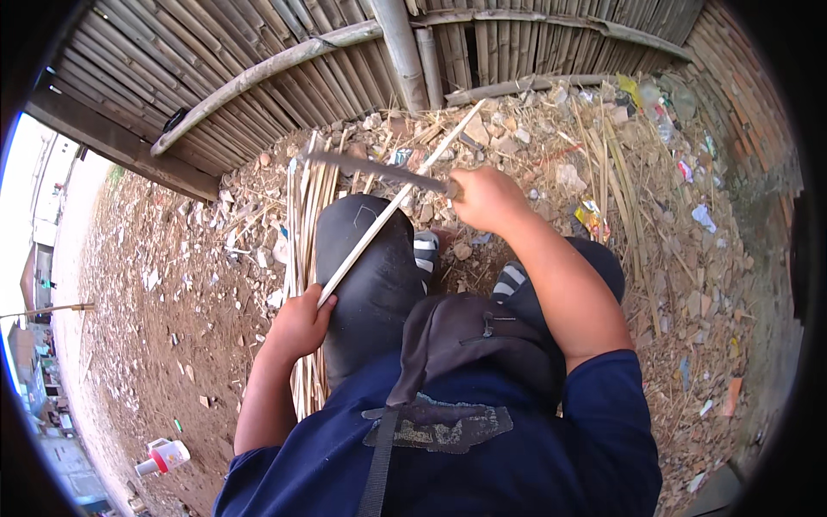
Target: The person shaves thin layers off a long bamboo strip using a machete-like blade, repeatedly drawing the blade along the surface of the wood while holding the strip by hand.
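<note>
My left hand [300, 324] is closed round the lower end of a long pale bamboo strip [372, 231]. The strip slants up and to the right across my left knee. In my right hand [488, 200] is the handle of a long dark-bladed knife [379, 167]. Its blade points left and crosses the strip near the middle; I cannot tell whether it touches or passes above. A bundle of split bamboo strips [305, 205] lies on the ground beside my left leg, partly hidden by the leg and my left hand.
A bamboo slat wall [258, 43] with a thick post [400, 52] stands ahead. Rubble and litter cover the ground, with a plastic bottle [662, 126] at the far right. A brick wall [741, 95] rises on the right. A red-and-white jug [164, 457] lies at the lower left.
</note>
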The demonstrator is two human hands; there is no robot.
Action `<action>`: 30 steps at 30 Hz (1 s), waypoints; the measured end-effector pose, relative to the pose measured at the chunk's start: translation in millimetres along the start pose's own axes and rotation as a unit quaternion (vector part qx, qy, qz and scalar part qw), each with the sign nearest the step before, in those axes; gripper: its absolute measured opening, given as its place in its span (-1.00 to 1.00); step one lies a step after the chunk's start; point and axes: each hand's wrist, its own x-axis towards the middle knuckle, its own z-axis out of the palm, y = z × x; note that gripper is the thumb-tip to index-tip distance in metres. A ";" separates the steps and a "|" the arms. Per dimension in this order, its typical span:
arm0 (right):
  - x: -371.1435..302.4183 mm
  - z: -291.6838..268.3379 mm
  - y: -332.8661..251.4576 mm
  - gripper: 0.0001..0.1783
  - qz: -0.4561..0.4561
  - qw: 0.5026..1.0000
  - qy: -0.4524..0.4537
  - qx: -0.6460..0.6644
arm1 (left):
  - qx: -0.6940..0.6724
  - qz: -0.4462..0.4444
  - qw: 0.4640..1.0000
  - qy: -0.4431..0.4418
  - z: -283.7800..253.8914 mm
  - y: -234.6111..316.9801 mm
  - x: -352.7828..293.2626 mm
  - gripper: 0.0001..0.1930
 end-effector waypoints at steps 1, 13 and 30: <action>-3.5 1.2 -8.3 -0.80 -0.033 0.997 -0.014 -0.071 | 0.000 0.012 1.000 0.016 0.9 -0.8 -2.4 -0.67; -4.1 -1.9 -10.4 -0.76 -0.054 0.993 -0.030 -0.098 | 0.000 0.000 1.000 0.021 3.5 -4.8 -1.9 -0.66; 14.9 8.3 45.4 -0.78 0.129 0.987 -0.015 0.092 | -0.035 -0.003 0.999 0.015 7.4 -1.6 10.6 -0.67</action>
